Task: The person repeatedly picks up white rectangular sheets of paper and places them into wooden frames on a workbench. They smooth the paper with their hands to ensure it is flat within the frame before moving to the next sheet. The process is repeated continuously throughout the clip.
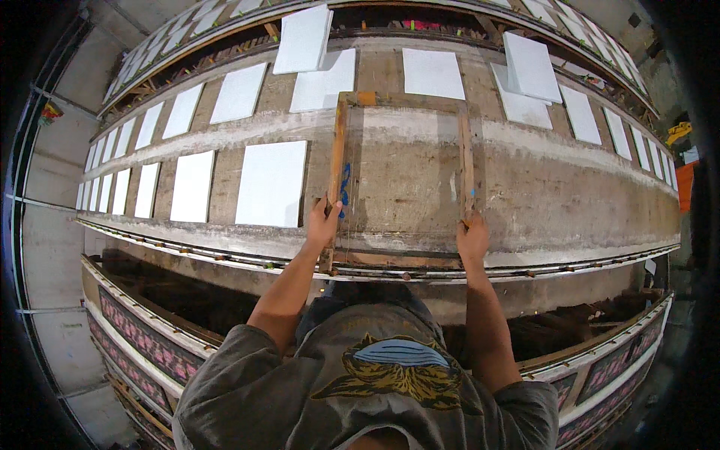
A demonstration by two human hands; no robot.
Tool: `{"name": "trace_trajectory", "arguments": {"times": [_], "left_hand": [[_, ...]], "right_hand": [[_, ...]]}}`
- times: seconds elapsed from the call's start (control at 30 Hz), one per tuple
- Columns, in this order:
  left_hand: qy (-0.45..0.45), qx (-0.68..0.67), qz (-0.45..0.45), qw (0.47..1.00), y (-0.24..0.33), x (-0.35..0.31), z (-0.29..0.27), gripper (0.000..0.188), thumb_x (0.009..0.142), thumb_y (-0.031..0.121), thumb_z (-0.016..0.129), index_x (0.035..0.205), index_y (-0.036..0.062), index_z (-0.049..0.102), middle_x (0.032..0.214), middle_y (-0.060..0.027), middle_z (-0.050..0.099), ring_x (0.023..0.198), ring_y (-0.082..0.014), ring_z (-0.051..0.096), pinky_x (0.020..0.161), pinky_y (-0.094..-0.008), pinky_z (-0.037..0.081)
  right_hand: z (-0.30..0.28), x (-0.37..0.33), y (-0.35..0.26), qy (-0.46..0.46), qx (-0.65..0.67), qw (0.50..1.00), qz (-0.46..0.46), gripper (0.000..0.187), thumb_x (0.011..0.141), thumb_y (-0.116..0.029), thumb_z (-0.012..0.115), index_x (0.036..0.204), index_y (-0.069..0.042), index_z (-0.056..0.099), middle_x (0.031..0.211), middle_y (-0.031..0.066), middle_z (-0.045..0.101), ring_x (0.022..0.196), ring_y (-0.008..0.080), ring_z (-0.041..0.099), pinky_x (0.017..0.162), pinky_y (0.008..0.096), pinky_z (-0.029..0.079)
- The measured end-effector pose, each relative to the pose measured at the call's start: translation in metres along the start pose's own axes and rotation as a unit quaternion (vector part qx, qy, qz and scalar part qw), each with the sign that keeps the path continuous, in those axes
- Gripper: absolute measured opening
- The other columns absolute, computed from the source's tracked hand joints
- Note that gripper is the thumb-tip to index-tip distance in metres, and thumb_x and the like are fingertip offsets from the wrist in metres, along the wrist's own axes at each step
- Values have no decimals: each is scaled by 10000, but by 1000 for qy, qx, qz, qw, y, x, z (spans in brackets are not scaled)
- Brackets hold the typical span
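Note:
A rectangular wooden screen frame (339, 150) lies over the long table in front of me, with what looks like sheer mesh across it. Blue smears mark its left side and an orange patch sits at its far left corner. My left hand (322, 225) is closed round the left bar, near the close end. On the opposite bar my right hand (472, 236) grips at about the same height, fingers wrapped. Just left of the frame lies a white rectangular sheet (271, 184). Another white sheet (434, 73) lies beyond the frame's far bar.
White sheets line the long brown table (577, 202) in two rows on the left and along the far side. Stacks of white sheets (302, 39) (531, 67) stand raised at the far edge. A rail (585, 264) with small stops runs along the near edge. Behind me is another table with pink-patterned panels (150, 330).

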State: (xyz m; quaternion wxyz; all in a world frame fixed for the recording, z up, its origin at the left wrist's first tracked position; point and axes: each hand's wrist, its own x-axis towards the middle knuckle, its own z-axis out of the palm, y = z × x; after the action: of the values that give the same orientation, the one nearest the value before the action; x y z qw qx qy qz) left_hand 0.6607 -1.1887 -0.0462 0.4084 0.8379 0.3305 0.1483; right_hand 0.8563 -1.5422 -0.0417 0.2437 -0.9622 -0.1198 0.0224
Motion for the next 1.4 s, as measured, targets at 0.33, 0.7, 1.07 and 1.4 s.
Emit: {"name": "trace_trajectory", "arguments": {"times": [0.33,0.7,1.07,1.4], "left_hand": [[41,107,44,992,-3,-1,3,601,972,389,664,1330,-85,576,1031,-260,632,913,-399,656,802,-472,532],[-7,29,15,999,6,45,-41,471,938,369,704,1194,-27,696,1019,-238,679,885,-363,678,789,-448,548],[107,-104,-3,989,-40,248,-77,447,971,310,684,1258,-31,667,1189,-237,683,1003,-298,711,831,-394,565],[82,-160,-31,983,-48,319,-108,456,978,354,680,1220,-33,680,1128,-219,714,1031,-307,709,915,-398,536]], "right_hand": [[-15,-7,-18,32,-79,996,3,560,880,-435,698,1280,-50,620,1159,196,666,1103,414,617,879,552,518],[32,51,-160,100,-7,974,-202,561,923,-491,670,1280,-59,643,1239,196,651,1161,419,584,989,523,465],[240,217,-444,-51,391,918,-53,520,861,-370,804,1131,50,658,1066,227,725,983,341,717,889,426,540],[321,335,-511,-70,624,729,271,340,952,-263,753,835,8,585,703,126,646,521,191,628,448,308,544]]}}
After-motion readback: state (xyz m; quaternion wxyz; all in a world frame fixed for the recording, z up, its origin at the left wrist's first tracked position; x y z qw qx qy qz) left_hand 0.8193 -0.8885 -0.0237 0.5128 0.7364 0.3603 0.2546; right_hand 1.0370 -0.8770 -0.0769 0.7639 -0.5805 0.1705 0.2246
